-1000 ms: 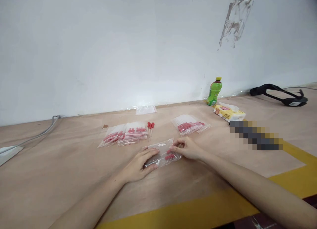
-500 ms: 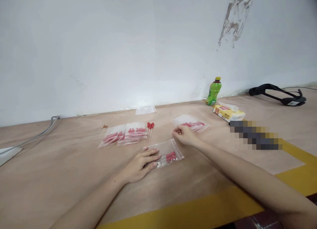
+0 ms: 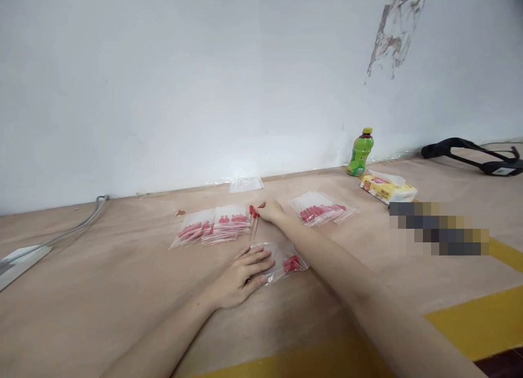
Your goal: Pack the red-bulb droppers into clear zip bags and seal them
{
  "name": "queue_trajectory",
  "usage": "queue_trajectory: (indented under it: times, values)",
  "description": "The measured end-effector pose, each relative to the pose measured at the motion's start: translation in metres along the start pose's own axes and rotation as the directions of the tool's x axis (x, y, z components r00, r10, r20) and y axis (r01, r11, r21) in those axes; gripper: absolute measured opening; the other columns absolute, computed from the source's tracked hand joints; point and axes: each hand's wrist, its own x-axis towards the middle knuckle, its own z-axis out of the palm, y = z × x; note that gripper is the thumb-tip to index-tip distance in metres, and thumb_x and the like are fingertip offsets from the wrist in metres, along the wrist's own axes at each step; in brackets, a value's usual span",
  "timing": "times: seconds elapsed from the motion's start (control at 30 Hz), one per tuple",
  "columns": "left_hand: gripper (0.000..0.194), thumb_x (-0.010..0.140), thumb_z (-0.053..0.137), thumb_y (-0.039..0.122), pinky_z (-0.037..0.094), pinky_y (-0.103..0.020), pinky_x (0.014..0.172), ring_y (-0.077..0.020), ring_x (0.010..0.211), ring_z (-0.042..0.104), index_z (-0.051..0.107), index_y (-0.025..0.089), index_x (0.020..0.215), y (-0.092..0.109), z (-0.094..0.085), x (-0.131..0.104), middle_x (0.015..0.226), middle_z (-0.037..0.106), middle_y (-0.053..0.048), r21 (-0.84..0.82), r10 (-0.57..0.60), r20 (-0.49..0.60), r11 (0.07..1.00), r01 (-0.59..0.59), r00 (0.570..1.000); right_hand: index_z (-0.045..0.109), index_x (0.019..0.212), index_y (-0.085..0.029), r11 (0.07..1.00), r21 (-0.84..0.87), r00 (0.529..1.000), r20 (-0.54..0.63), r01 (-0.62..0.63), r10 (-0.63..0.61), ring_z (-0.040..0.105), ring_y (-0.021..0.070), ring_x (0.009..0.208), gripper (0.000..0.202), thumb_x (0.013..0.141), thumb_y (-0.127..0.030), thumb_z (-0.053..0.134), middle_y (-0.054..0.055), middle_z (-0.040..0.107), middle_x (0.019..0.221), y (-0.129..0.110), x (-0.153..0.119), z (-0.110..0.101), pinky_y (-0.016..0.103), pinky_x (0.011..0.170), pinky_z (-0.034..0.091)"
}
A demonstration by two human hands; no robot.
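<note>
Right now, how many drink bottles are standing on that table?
1. The green bottle stands upright at the back by the wall, just behind the yellow tissue pack. No other bottle shows, though the blurred patch to the right could hide something.

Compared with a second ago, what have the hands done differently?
The right hand let go of the clear plastic zip bag and reached away to the loose red-capped droppers, fingers now at them. The left hand stays flat on the bag.
</note>
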Motion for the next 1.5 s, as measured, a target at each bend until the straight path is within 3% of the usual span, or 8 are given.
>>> queue_trajectory:
  times: [0.27, 0.47, 0.63, 0.77, 0.93, 1.27, 1.4, 1.5]
  values:
    - [0.041, 0.088, 0.041, 0.037, 0.020, -0.043, 0.105, -0.0213, 0.125, 0.030, 0.039, 0.027, 0.128, 0.002, 0.000, -0.002, 0.136, 0.034, -0.004, 0.028, -0.001, -0.070, 1.000, 0.003, 0.998, 0.038, 0.101, -0.020, 0.935, 0.348, 0.982, -0.190, 0.063, 0.005, 0.053, 0.0047, 0.054, 0.022, 0.082, -0.032, 0.034, -0.001, 0.060, 0.081, 0.018, -0.038, -0.068, 0.017, 0.049, 0.042]
    - [0.046, 0.088, 0.041, 0.038, 0.023, -0.042, 0.104, -0.0205, 0.125, 0.031, 0.031, 0.026, 0.132, 0.004, -0.002, 0.000, 0.135, 0.035, -0.004, 0.015, -0.013, -0.066, 1.000, 0.014, 0.998, 0.037, 0.090, -0.022, 0.763, 0.590, 0.908, -0.418, 0.264, 0.009, 0.047, 0.0060, 0.043, 0.035, 0.069, -0.041, 0.056, -0.007, 0.052, 0.062, 0.069, -0.089, -0.118, 0.017, 0.040, 0.038]
    - [0.048, 0.088, 0.040, 0.038, 0.023, -0.043, 0.104, -0.0206, 0.125, 0.030, 0.027, 0.025, 0.133, 0.002, -0.001, 0.000, 0.135, 0.036, -0.004, 0.017, -0.011, -0.064, 1.000, 0.012, 0.998, 0.037, 0.088, -0.023, 0.679, 0.701, 0.937, -0.344, 0.219, 0.054, 0.052, 0.0080, 0.048, 0.037, 0.066, -0.041, 0.061, -0.006, 0.055, 0.064, 0.081, -0.107, -0.102, 0.021, 0.047, 0.044]
    - [0.049, 0.088, 0.041, 0.038, 0.023, -0.043, 0.104, -0.0214, 0.125, 0.030, 0.026, 0.025, 0.134, 0.004, -0.002, 0.000, 0.135, 0.036, -0.004, 0.019, -0.025, -0.071, 0.999, 0.026, 0.997, 0.041, 0.081, -0.022, 0.611, 0.789, 0.994, -0.018, -0.053, 0.109, 0.058, 0.0103, 0.055, 0.032, 0.064, -0.034, 0.065, -0.003, 0.058, 0.067, 0.078, -0.116, -0.093, 0.026, 0.057, 0.048]
    - [0.050, 0.088, 0.041, 0.039, 0.024, -0.043, 0.103, -0.0220, 0.124, 0.031, 0.026, 0.024, 0.133, 0.006, -0.004, 0.000, 0.135, 0.037, -0.005, 0.010, -0.031, -0.067, 0.999, 0.031, 0.997, 0.053, 0.074, -0.016, 0.877, 0.475, 0.934, 0.343, -0.080, -0.101, 0.051, 0.0078, 0.050, 0.027, 0.060, -0.033, 0.068, -0.003, 0.056, 0.058, 0.078, -0.122, -0.106, 0.021, 0.048, 0.040]
    - [0.051, 0.088, 0.041, 0.039, 0.023, -0.043, 0.104, -0.0221, 0.125, 0.029, 0.024, 0.024, 0.134, 0.004, -0.003, 0.001, 0.135, 0.035, -0.004, 0.000, -0.003, -0.055, 1.000, 0.004, 0.998, 0.058, 0.063, -0.015, 0.942, 0.263, 0.952, 0.170, 0.207, -0.256, 0.046, 0.0089, 0.054, 0.025, 0.058, -0.037, 0.068, -0.002, 0.054, 0.059, 0.078, -0.119, -0.085, 0.022, 0.051, 0.036]
    - [0.052, 0.088, 0.041, 0.039, 0.023, -0.043, 0.104, -0.0216, 0.125, 0.029, 0.024, 0.024, 0.134, 0.002, -0.002, 0.001, 0.136, 0.035, -0.005, 0.001, -0.001, -0.058, 1.000, 0.001, 0.998, 0.062, 0.062, -0.017, 0.896, 0.197, 0.893, 0.143, 0.397, -0.427, 0.049, 0.0116, 0.064, 0.015, 0.068, -0.032, 0.060, 0.000, 0.058, 0.067, 0.075, -0.121, -0.086, 0.024, 0.060, 0.039]
    - [0.051, 0.088, 0.042, 0.040, 0.022, -0.044, 0.104, -0.0210, 0.126, 0.029, 0.027, 0.024, 0.134, 0.001, 0.000, 0.001, 0.136, 0.034, -0.005, 0.001, 0.001, -0.048, 1.000, -0.001, 0.999, 0.064, 0.065, -0.018, 0.915, 0.212, 0.909, 0.171, 0.344, -0.381, 0.048, 0.0112, 0.056, 0.014, 0.069, -0.030, 0.057, -0.001, 0.058, 0.059, 0.071, -0.118, -0.095, 0.023, 0.054, 0.038]
